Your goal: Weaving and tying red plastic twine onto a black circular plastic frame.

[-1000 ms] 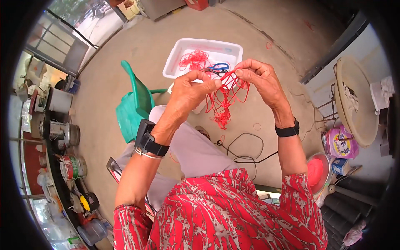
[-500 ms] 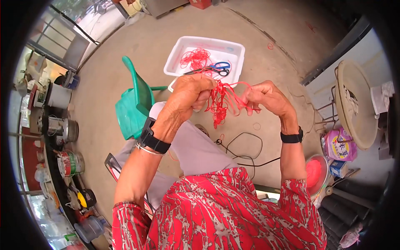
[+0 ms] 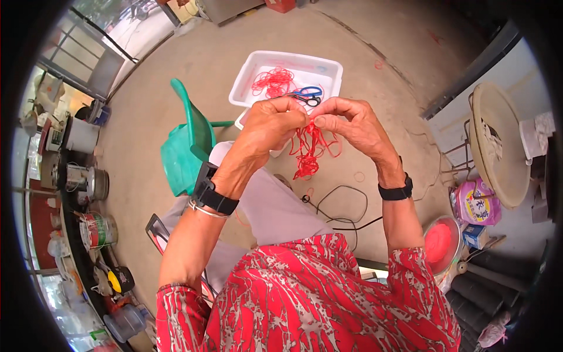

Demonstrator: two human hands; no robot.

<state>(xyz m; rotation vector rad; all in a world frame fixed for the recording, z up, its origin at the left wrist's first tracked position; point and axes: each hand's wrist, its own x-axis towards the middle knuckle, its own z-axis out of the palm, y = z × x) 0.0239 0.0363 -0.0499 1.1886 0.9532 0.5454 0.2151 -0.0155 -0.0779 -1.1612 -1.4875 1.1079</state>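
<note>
A tangled bunch of thin red cord (image 3: 308, 154) hangs in loops below my two hands, in front of my knees. My left hand (image 3: 275, 124) is closed and pinches the top of the bunch. Close against it, my right hand (image 3: 355, 124) has thumb and forefinger pinched on the same red cord. Just beyond my hands stands a white plastic tub (image 3: 240, 88). Inside it lie a loose heap of red cord (image 3: 272, 81) and scissors with blue and black handles (image 3: 311, 95).
A green plastic chair (image 3: 186, 155) stands to the left. Black cable (image 3: 346, 205) loops on the floor. At right are a large beige basin (image 3: 498, 146), a purple bag (image 3: 478, 202) and a bowl of red stuff (image 3: 440, 243). Pots (image 3: 97, 183) line a shelf at left.
My right hand has come left and slightly up, from apart to right beside my left hand. The loop it was drawing out to the right has slackened into the hanging bunch.
</note>
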